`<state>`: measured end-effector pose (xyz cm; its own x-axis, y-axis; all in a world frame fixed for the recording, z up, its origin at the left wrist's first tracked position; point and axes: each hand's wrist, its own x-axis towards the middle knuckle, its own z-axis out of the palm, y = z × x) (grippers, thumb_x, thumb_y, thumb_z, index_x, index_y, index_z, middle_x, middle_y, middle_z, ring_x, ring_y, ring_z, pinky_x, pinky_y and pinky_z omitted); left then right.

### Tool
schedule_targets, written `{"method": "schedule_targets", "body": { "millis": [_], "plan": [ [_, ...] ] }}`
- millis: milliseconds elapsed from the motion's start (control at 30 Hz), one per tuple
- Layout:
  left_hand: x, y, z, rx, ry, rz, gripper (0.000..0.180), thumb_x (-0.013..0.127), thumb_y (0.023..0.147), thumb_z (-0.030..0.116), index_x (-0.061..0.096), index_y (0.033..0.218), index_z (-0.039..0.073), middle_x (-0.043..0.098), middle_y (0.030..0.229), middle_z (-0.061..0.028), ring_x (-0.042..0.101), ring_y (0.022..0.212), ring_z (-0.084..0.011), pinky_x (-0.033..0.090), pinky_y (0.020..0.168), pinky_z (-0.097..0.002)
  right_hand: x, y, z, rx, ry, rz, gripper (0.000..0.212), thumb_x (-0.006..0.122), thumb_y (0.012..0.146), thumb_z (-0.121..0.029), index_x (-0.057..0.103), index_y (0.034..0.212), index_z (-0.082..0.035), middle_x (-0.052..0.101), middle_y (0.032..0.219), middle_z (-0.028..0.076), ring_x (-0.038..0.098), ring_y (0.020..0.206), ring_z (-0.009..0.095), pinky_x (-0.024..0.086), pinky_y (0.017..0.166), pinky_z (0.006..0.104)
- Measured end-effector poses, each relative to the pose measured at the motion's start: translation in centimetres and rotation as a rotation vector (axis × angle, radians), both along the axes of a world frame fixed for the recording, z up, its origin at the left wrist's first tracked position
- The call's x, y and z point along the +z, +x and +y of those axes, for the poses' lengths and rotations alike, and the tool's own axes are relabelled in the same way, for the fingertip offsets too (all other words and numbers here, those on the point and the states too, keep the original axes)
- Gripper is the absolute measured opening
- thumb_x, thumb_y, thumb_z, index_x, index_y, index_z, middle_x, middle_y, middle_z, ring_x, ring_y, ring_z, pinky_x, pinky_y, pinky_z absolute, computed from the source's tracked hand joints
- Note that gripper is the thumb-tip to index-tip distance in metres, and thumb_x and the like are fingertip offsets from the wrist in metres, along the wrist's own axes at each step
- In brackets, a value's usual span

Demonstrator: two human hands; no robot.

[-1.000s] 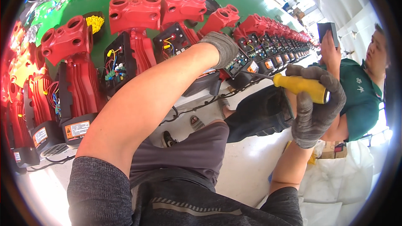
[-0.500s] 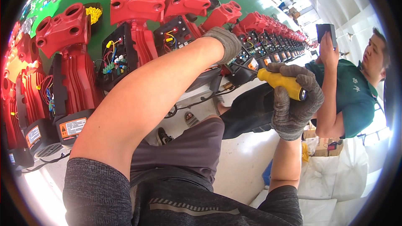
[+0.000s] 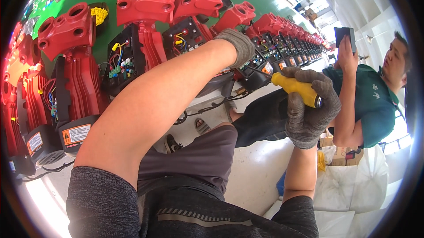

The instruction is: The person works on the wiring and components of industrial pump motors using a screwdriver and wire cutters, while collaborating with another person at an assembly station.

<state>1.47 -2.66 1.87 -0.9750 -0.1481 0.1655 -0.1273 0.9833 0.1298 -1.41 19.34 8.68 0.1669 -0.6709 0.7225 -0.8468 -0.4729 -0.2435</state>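
Note:
My right hand (image 3: 311, 105), in a grey knitted glove, grips a yellow-handled screwdriver (image 3: 293, 87). Its thin shaft points left toward the open black wiring housing (image 3: 254, 67) of a red machine; I cannot tell where the tip sits. My left arm reaches across to that same machine. Only the cuff and back of the gloved left hand (image 3: 239, 47) show, beside the red casting (image 3: 236, 16), and its fingers are hidden. Nearer on the left, another open housing (image 3: 125, 59) shows coloured wires and a yellow wire connector (image 3: 116, 46).
Red machines (image 3: 79, 30) stand in a long row from left to far right. Behind them a dark bowl holds yellow pieces (image 3: 99, 15). A black cable (image 3: 207, 109) runs below. At right a person in a green shirt (image 3: 373, 101) holds up a dark tablet-like object (image 3: 344, 37); white sacks (image 3: 353, 185) lie below.
The fingers and thumb of my right hand shift slightly around the screwdriver handle. My left arm stays where it was. The other person's hand and held object move a little.

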Motion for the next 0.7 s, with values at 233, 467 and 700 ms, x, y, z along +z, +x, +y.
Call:
{"method": "schedule_targets", "body": {
  "millis": [233,467,700],
  "plan": [
    [0.05,-0.09,0.01,-0.022,-0.004,-0.017,0.021,0.062,0.084,0.01,0.077,0.099,0.006,0.075,0.099,-0.0158,0.073,0.088,-0.0326,0.058,0.072,-0.0448,-0.28,-0.22,-0.28,0.02,-0.004,-0.008,0.048,0.064,0.092,0.008,0.042,0.131,-0.009,0.056,0.119,0.02,0.066,0.111,0.035,0.056,0.093,0.0478],
    [0.13,-0.14,0.14,-0.031,-0.01,-0.03,0.021,0.063,0.083,0.01,0.076,0.099,0.006,0.075,0.1,-0.0156,0.073,0.089,-0.0327,0.058,0.072,-0.0453,-0.32,0.22,0.09,-0.006,0.041,0.011,0.049,0.066,0.09,0.007,0.043,0.13,-0.01,0.056,0.118,0.019,0.066,0.111,0.036,0.057,0.093,0.0484],
    [0.09,-0.13,-0.05,-0.03,0.005,-0.035,0.022,0.063,0.084,0.009,0.076,0.101,0.006,0.075,0.101,-0.0157,0.073,0.09,-0.0331,0.058,0.073,-0.0451,0.25,0.22,-0.11,0.019,0.032,0.011,0.048,0.066,0.09,0.007,0.043,0.129,-0.01,0.056,0.118,0.02,0.066,0.11,0.036,0.057,0.093,0.0486]
  ]
}}
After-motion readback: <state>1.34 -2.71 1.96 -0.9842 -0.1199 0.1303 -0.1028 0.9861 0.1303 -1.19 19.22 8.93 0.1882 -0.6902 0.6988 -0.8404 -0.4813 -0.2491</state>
